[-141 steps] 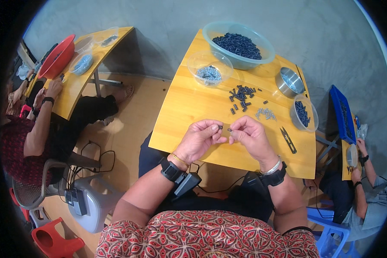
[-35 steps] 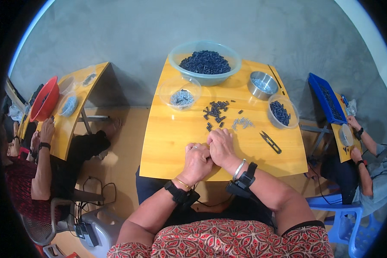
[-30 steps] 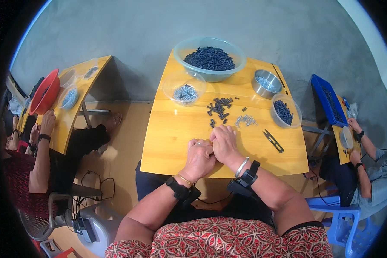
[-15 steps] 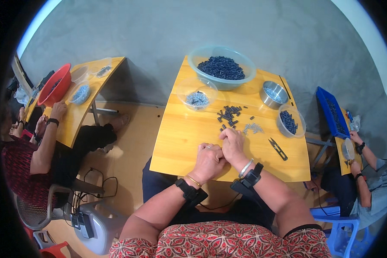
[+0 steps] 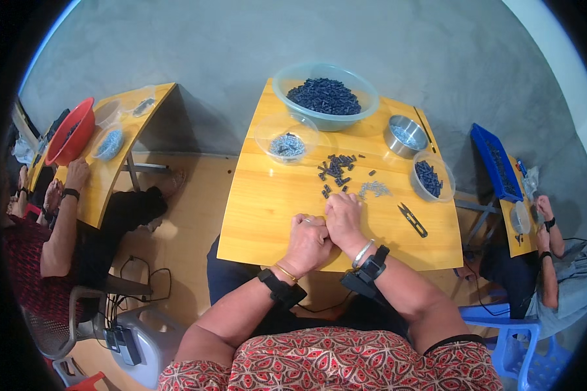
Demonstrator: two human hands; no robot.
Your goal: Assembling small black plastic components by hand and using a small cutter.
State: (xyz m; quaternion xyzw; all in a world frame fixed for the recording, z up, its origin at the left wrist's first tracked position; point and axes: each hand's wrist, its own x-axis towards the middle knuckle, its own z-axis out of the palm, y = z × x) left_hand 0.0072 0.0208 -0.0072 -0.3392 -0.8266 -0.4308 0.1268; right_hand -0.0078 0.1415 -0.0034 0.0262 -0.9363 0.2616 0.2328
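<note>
My left hand (image 5: 308, 241) and my right hand (image 5: 344, 220) meet over the near part of the yellow table (image 5: 254, 225). Both have curled fingers; whatever they may hold is hidden from view. Just beyond them lies a loose pile of small dark cylindrical pieces (image 5: 334, 167), with a few strays close to my right hand. Right of that pile are scattered small silvery metal pins (image 5: 374, 189). A pair of black thread snips (image 5: 413, 220) rests farther right on the tabletop.
At the back stands a big pale-blue basin (image 5: 365, 104) heaped with dark pieces. Around it are a clear bowl (image 5: 267, 138) of metal parts, a steel bowl (image 5: 398, 148) and a clear tub (image 5: 424, 190) of dark pieces. People work at tables on both sides.
The whole view has shifted slightly, moving the table a little left and up in the picture. My hands stay together, with their curled pose almost the same.
</note>
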